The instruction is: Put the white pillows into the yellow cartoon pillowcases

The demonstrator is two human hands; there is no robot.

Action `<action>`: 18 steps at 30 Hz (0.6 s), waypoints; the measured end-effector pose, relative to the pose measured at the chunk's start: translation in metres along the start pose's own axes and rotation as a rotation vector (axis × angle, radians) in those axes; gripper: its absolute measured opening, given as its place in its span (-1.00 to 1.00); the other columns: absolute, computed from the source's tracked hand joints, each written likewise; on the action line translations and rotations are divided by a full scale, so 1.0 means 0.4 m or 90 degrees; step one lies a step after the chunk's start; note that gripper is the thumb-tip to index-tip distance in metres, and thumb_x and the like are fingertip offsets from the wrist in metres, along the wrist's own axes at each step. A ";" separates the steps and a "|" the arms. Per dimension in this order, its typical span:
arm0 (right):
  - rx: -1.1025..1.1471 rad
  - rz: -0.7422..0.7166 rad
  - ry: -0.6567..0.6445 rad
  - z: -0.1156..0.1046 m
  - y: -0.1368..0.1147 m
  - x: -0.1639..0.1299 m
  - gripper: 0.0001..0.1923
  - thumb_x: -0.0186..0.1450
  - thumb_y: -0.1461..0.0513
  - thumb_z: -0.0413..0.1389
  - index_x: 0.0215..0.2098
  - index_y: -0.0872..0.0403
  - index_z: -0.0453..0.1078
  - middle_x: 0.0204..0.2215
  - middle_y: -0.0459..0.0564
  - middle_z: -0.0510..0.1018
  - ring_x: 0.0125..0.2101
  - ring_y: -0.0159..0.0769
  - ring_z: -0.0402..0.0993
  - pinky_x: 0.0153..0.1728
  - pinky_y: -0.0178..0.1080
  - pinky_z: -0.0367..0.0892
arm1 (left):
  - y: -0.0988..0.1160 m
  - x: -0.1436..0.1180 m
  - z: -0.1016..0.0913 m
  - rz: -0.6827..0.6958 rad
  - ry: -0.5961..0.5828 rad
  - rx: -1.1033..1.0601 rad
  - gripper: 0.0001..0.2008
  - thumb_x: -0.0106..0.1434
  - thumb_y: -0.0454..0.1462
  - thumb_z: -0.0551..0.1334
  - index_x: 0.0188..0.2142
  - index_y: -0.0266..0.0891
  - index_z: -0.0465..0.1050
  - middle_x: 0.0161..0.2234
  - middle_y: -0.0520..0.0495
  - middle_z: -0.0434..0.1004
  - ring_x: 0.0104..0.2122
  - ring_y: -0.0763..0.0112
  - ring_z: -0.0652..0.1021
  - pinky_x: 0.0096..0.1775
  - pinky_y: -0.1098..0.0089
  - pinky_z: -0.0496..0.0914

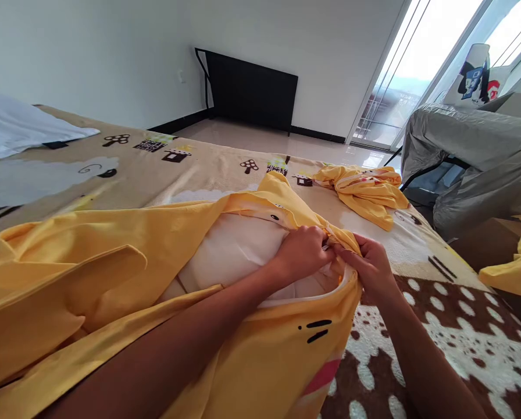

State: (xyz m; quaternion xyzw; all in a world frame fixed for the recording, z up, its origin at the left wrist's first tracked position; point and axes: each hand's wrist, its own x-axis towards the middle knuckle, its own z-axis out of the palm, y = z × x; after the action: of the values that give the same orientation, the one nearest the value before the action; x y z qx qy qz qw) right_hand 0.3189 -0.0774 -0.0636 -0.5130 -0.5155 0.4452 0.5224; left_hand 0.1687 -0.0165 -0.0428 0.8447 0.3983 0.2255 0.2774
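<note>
A yellow printed fabric cover (282, 355) lies spread across the bed in front of me, its opening wide and edged in white inside. A white padded insert (238, 247), with visible seams, shows through that opening. My left hand (306, 249) reaches over the insert, fingers closed at the bunched far-right edge of the cover. From the right, my right hand (371, 262) pinches the same gathered edge, thumb toward my left fingers. The two hands nearly touch; the exact bit of cloth between the left fingertips is partly hidden.
A beige and brown patterned blanket (452, 317) covers the bed. Crumpled yellow cloth (365, 192) lies beyond my right hand. White fabric (20, 125) is at the far left. A black panel (252, 90) leans by the wall; grey plastic-wrapped furniture (474, 134) stands at right, near a cardboard box (482, 244).
</note>
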 end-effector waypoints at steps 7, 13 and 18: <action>0.119 0.048 -0.024 -0.076 0.011 0.041 -0.54 0.14 -0.14 0.15 -0.37 0.08 0.51 -0.51 -0.02 0.56 -0.51 -0.32 0.44 -0.48 -0.32 0.34 | -0.013 -0.001 -0.003 0.079 -0.032 -0.167 -0.69 0.15 -0.19 0.17 -0.65 -0.31 0.28 -0.66 0.11 0.15 -0.57 0.57 0.18 -0.50 0.48 0.05; 0.109 0.161 -0.141 -0.077 0.060 0.066 -0.66 -0.11 0.19 0.35 -0.33 0.09 0.52 -0.55 -0.11 0.56 -0.60 -0.39 0.39 -0.53 -0.34 0.34 | -0.013 -0.005 -0.006 0.072 -0.032 -0.185 -0.66 0.19 -0.15 0.14 -0.62 -0.32 0.30 -0.65 0.11 0.16 -0.58 0.57 0.17 -0.51 0.46 0.03; 0.064 0.136 -0.057 -0.047 0.062 0.058 -0.75 -0.17 0.16 0.33 -0.53 0.09 0.49 -0.65 -0.12 0.50 -0.64 -0.41 0.31 -0.61 -0.35 0.26 | -0.014 -0.002 -0.004 0.061 -0.030 -0.152 -0.67 0.21 -0.16 0.12 -0.59 -0.32 0.38 -0.64 0.10 0.23 -0.57 0.56 0.21 -0.51 0.47 0.06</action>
State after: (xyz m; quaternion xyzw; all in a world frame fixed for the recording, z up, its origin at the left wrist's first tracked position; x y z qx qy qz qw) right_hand 0.3410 -0.0539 -0.0853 -0.5182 -0.4576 0.5459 0.4733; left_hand 0.1643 -0.0135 -0.0455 0.8287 0.3214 0.2642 0.3744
